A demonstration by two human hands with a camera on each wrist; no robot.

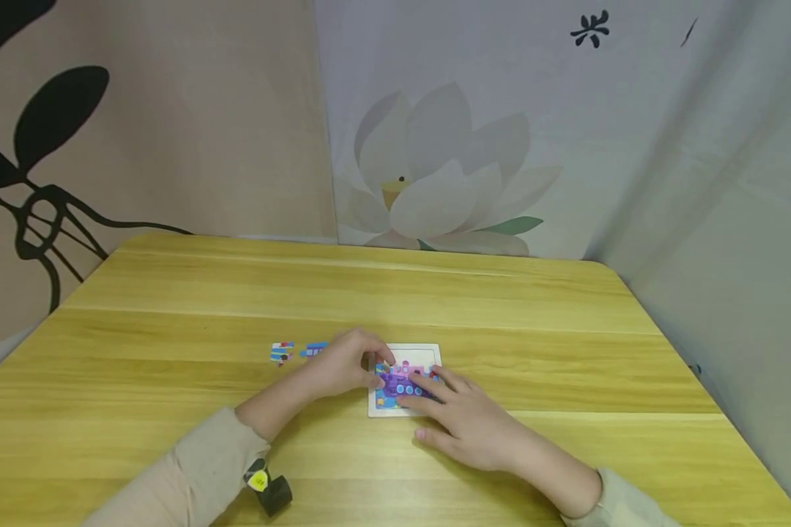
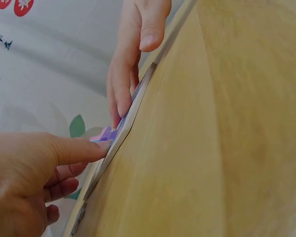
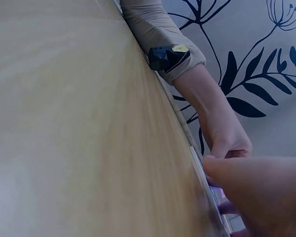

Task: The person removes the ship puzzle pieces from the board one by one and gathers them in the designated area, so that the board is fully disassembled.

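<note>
A small jigsaw puzzle board (image 1: 417, 353) with a white frame lies on the table, its lower part filled with purple, pink and blue pieces. My left hand (image 1: 346, 364) is over the board's left side. Its thumb and fingers pinch a purple and pink puzzle piece (image 2: 108, 133), which stands slightly raised from the board in the left wrist view. My right hand (image 1: 471, 421) rests on the board's right side with fingers extended and spread, touching the pieces. Part of the picture is hidden under the fingers.
Two loose pieces lie left of the board: a striped multicolored puzzle piece (image 1: 281, 353) and a blue and purple puzzle piece (image 1: 314, 350), partly behind the left hand. The wooden table (image 1: 534, 307) meets a printed curtain (image 1: 237, 132) at its back edge.
</note>
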